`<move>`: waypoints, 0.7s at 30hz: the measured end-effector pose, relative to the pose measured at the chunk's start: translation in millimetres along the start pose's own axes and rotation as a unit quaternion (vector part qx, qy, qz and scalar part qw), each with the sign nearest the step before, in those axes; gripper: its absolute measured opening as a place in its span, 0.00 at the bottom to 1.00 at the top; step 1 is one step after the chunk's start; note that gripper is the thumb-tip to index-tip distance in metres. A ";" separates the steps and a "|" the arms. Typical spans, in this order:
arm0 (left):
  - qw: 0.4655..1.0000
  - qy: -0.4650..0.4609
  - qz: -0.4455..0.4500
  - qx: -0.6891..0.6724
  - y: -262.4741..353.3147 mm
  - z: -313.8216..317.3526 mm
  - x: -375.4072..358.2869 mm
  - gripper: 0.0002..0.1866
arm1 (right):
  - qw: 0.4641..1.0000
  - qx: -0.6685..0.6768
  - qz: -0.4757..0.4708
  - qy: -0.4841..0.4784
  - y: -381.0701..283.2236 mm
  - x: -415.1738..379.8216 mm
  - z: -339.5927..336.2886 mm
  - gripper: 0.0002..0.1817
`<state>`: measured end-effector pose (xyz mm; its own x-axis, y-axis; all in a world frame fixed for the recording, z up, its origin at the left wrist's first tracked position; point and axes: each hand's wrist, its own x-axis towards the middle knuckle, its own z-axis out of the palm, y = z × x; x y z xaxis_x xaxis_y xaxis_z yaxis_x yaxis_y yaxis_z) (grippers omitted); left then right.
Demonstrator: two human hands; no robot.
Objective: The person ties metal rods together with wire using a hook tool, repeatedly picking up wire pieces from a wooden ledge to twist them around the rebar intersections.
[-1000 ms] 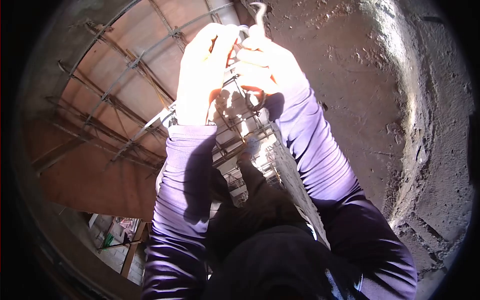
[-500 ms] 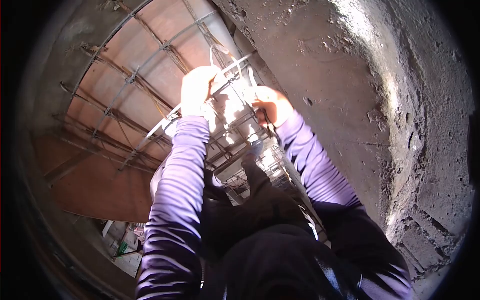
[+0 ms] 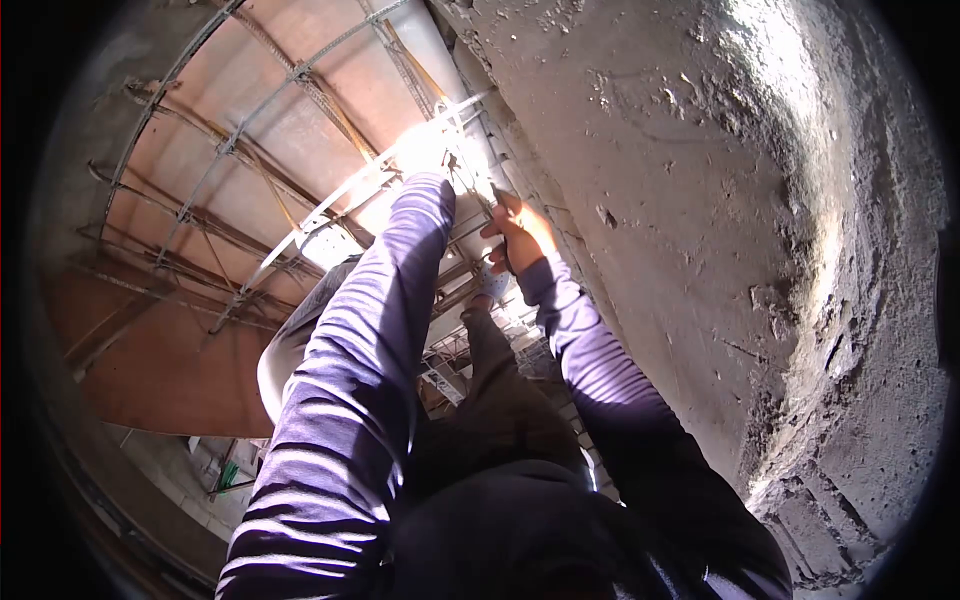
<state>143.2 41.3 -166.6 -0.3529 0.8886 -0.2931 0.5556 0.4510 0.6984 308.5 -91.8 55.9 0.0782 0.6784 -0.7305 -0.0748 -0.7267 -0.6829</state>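
Sunlight washes out my left hand (image 3: 424, 150), which is at the rebar lattice near a bright crossbar (image 3: 340, 190); its fingers cannot be made out. My right hand (image 3: 522, 234) is lower and to the right, beside the wall, with fingers curled round a dark, thin tool (image 3: 497, 200) whose shape is partly hidden. Thin light-coloured strips or wires stand near the crossbar's upper end, between the two hands. Both forearms wear purple sleeves.
Crossed rebar (image 3: 235, 135) lies over reddish panels (image 3: 180, 380) at the left. A rough concrete wall (image 3: 650, 200) fills the right side. Below are my legs, a shoe (image 3: 494, 283) on bars, and a green item (image 3: 228, 474) at the lower left.
My left hand has moved up and slightly right along the lattice. My right hand has shifted left and down, and its fingers are more visible. The view has shifted a little.
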 end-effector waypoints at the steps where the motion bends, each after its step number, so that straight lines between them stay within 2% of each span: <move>1: 0.994 -0.021 0.012 -0.111 -2.8 -0.1 1.2 0.11 | 1.000 0.001 0.000 0.000 -5.5 9.4 1.1 0.15; 2: 0.974 -0.043 0.023 -0.220 -5.9 -1.2 3.7 0.08 | 0.995 -0.091 -0.036 0.026 -10.8 17.9 2.0 0.13; 3: 0.968 -0.079 0.022 -0.237 -11.5 -1.8 11.8 0.08 | 0.979 -0.183 -0.071 0.052 -15.0 27.0 2.3 0.13; 4: 0.968 -0.079 0.021 -0.236 -9.0 -2.9 11.4 0.08 | 0.979 -0.183 -0.070 0.052 -12.3 42.2 -1.4 0.13; 6: 0.939 -0.087 -0.007 -0.333 10.4 -19.7 3.5 0.09 | 0.892 -0.386 -0.229 0.055 -4.2 69.3 -8.8 0.22; 7: 0.850 -0.104 -0.244 -0.455 85.7 -73.5 -30.8 0.09 | 0.896 -0.386 -0.209 0.066 -7.8 73.0 -5.5 0.22; 11: 0.838 -0.106 -0.285 -0.453 90.0 -75.9 -20.2 0.10 | 0.886 -0.397 -0.230 0.061 -25.5 77.7 2.8 0.22; 13: 0.804 -0.124 -0.297 -0.500 79.9 -65.8 -12.5 0.11 | 0.900 -0.401 -0.157 0.065 -50.1 53.7 11.6 0.21; 14: 0.804 -0.124 -0.297 -0.500 72.8 -63.9 -9.2 0.11 | 0.905 -0.403 -0.119 0.067 -55.4 48.2 13.4 0.21; 15: 0.790 -0.154 -0.286 -0.520 69.4 -67.4 -8.6 0.10 | 0.905 -0.403 -0.119 0.067 -51.9 50.2 10.7 0.21; 17: 0.774 -0.184 -0.274 -0.540 67.8 -67.1 -9.0 0.09 | 0.851 -0.487 -0.186 0.064 -39.2 57.4 0.8 0.20; 19: 0.760 -0.163 -0.318 -0.543 84.1 -77.9 -16.5 0.07 | 0.842 -0.505 -0.174 0.075 -32.6 60.0 -1.3 0.19; 21: 0.764 -0.175 -0.302 -0.543 80.7 -78.1 -14.0 0.07 | 0.832 -0.522 -0.165 0.084 -29.1 64.6 -2.1 0.19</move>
<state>134.2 58.8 -55.2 0.0306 0.5996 -0.7997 -0.6471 0.6217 0.4414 317.8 -27.1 28.6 0.0674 0.8988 -0.4331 0.8766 -0.2607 -0.4045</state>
